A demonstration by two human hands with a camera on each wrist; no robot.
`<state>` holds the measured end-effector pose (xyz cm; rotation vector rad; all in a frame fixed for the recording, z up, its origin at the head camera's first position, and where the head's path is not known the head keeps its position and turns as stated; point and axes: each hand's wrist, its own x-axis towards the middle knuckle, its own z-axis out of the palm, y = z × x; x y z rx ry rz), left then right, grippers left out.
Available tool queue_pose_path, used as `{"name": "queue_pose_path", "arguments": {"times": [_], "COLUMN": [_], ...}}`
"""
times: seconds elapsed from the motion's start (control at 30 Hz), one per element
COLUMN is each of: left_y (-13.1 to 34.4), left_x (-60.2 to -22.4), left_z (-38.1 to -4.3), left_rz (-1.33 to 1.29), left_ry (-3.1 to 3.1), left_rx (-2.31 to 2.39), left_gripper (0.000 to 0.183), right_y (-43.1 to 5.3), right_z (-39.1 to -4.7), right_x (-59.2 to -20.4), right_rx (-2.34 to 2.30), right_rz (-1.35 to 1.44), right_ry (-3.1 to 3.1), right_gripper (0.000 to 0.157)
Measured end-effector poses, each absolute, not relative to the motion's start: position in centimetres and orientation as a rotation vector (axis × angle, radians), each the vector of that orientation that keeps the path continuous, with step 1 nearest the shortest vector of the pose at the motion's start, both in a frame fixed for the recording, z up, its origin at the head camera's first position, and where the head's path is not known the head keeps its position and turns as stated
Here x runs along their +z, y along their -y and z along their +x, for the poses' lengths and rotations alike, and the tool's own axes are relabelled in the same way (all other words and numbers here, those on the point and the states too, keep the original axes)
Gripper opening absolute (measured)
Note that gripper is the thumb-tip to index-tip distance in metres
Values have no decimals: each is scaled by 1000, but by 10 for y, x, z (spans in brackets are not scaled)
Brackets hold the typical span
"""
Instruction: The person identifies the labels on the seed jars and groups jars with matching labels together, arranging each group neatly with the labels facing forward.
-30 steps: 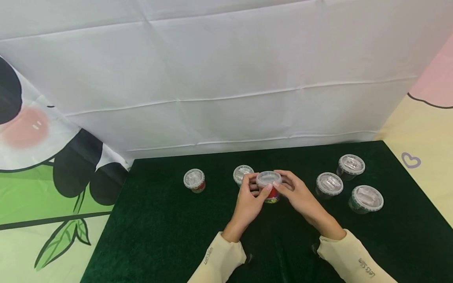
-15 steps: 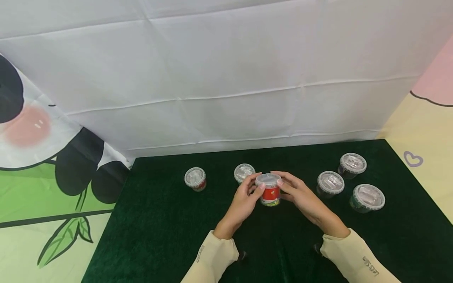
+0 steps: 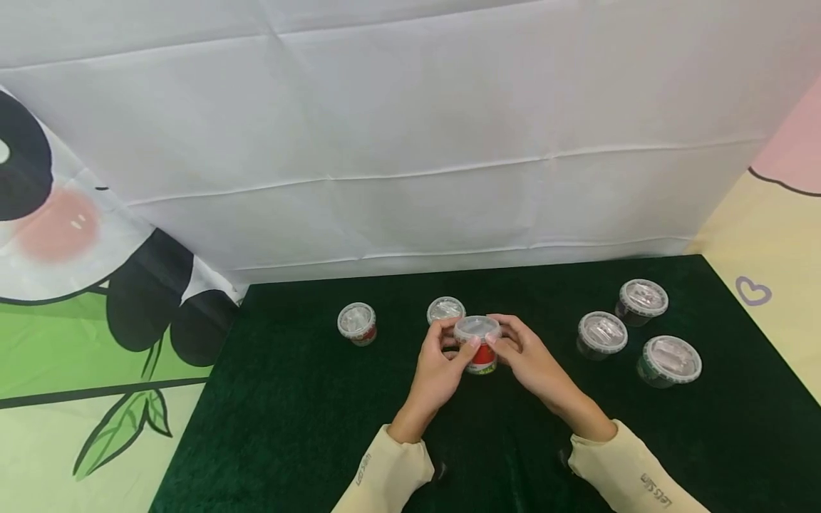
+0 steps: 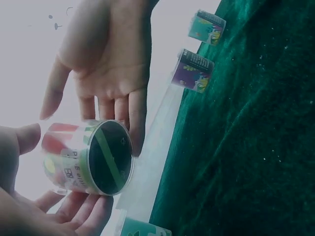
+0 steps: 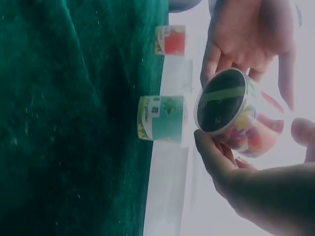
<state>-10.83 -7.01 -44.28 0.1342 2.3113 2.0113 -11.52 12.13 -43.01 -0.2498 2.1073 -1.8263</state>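
Observation:
A small round plastic tub (image 3: pixel 482 356) with a clear lid and a red label is held off the table between both hands. My left hand (image 3: pixel 437 370) grips its left side, the thumb in front and fingers behind. On the other side my right hand (image 3: pixel 535 367) holds it, its thumb near the lid's edge. In the left wrist view the tub (image 4: pixel 69 157) shows its dark base with a green stripe, and printed pictures on the label. Just behind the hands stands another lidded tub (image 3: pixel 445 308), partly hidden; its label looks teal in the right wrist view.
A red-labelled tub (image 3: pixel 357 323) stands farther left on the dark green cloth (image 3: pixel 288 399). To the right are three more lidded tubs, a near one (image 3: pixel 670 361), a middle one (image 3: pixel 601 335) and a far one (image 3: pixel 642 301). A white sheet (image 3: pixel 398 142) hangs behind.
Both hands have carried the tub slightly left. It has turned between the fingers, its label showing differently, and the thumbs have moved apart, then closer again. The standing tubs have stayed put.

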Motion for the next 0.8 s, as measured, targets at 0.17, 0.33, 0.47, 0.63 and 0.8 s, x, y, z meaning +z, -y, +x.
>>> {"name": "queue_pose_path", "arguments": {"times": [0.17, 0.33, 0.47, 0.63, 0.8], "left_y": [70, 76, 81, 84, 85], "left_x": [-443, -441, -440, -439, -440], "left_z": [-105, -105, -106, -106, -105], "left_rz": [113, 126, 106, 114, 124], "left_ry": [-2352, -2334, -2282, -2223, -2210], "left_rx": [1981, 1956, 1932, 1899, 1928], "left_gripper": [50, 45, 45, 52, 51], "right_y": [-119, -123, -125, -125, -121], "right_z": [-114, -116, -117, -117, -116], "right_x": [-434, -434, -433, -434, -433], "right_rx": [-1837, -1882, -1916, -1940, -1931], "right_rz": [-239, -257, -276, -303, -313], "right_ry": [-2095, -2019, -1929, -1845, -1871], "right_gripper": [52, 54, 56, 57, 59]}}
